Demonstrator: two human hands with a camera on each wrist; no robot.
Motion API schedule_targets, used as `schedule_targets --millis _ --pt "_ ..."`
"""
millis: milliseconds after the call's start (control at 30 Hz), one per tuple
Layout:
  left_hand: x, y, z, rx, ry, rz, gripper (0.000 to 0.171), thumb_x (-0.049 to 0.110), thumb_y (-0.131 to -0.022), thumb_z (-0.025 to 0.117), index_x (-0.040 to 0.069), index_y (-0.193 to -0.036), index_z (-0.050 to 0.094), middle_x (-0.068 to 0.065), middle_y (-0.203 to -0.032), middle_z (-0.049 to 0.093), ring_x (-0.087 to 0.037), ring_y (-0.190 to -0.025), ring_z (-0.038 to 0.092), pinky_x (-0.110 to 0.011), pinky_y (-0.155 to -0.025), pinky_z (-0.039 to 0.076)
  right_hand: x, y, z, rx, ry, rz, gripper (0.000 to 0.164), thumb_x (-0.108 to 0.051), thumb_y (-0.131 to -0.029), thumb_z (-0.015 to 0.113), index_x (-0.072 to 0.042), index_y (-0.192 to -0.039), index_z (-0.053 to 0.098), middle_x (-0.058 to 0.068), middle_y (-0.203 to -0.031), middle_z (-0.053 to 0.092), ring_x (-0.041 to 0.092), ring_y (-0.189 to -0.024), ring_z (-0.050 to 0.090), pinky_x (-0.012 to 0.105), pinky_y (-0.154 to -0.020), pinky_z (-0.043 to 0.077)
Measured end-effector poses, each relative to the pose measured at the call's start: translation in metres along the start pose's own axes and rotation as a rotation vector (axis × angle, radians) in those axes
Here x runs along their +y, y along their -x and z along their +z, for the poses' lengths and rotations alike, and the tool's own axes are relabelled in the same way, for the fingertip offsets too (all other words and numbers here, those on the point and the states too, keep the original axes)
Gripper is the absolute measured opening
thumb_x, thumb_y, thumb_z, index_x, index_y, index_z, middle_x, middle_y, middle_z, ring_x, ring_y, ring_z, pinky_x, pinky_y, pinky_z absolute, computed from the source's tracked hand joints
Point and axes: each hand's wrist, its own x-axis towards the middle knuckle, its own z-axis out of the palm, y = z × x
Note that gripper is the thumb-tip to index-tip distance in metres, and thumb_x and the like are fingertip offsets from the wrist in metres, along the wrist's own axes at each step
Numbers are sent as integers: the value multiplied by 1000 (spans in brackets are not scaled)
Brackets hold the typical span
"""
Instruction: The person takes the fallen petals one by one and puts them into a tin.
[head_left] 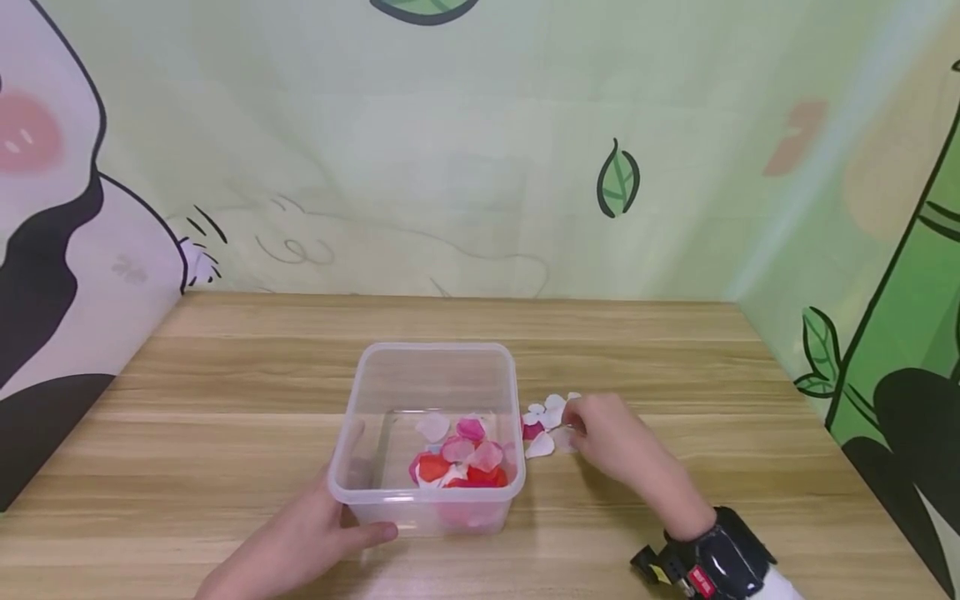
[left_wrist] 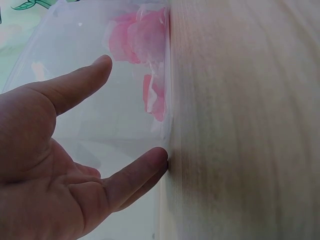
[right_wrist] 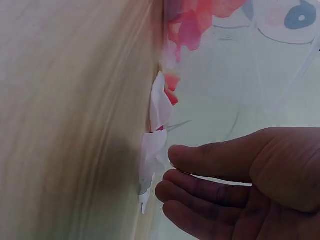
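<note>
A clear plastic box (head_left: 425, 495) stands on the table, with pink, red and white petals (head_left: 457, 450) lying at its bottom. My left hand (head_left: 300, 521) spans the box's near left corner; its thumb lies along the front wall and its fingers along the left side. In the left wrist view the thumb and fingers (left_wrist: 137, 177) are spread and fairly straight. To the right of the box lies a small group of loose white petals (head_left: 553, 410). Over their right side is my right hand (head_left: 611, 437), thumb and index tips close together; I cannot tell whether they pinch a petal.
A dark pink petal (head_left: 532, 430) lies among the white ones beside the box. The wood-grain table (head_left: 247, 417) meets a printed backdrop (head_left: 465, 183) at the back and sides. A black wrist device (head_left: 720, 554) is strapped on the right forearm.
</note>
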Motion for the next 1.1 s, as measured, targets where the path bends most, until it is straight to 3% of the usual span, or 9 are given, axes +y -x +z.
schedule_targets --millis 233,567,800,900,1100 --pt "2 0 0 -9 28 -51 115 29 -83 88 26 -165 7 -11 -148 49 -26 -124 53 -41 -105 46 4 -1 5 -57 -10 10 10 5 -82 77 -2 -87 73 3 -79 65 16 -73 57 37 -69 52" --pt "-1 0 1 -2 7 -8 109 26 -85 87 22 -163 12 -10 -141 55 -22 -117 57 -33 -103 47 7 -1 9 -102 -29 24 16 5 -82 78 -8 -79 69 -2 -72 58 14 -68 52 33 -64 48" --pt "0 0 0 -7 12 -25 113 29 -84 88 21 -164 9 -13 -140 55 -24 -114 57 -34 -99 49 9 -2 10 -97 -29 -3 19 4 -84 78 -9 -74 67 -4 -69 55 13 -66 50 31 -61 47" --pt "0 0 0 -4 10 -14 116 29 -84 88 15 -165 6 -17 -143 52 -25 -116 57 -33 -99 49 9 -2 8 -89 -37 -2 17 4 -85 78 -8 -76 69 -3 -70 58 13 -67 52 32 -62 48" --pt "0 0 -1 -10 19 -19 117 29 -84 88 20 -165 5 -14 -143 53 -25 -117 56 -36 -100 49 6 -1 -1 -60 -63 26 10 4 -86 77 -4 -84 74 -1 -74 63 14 -70 55 34 -66 52"
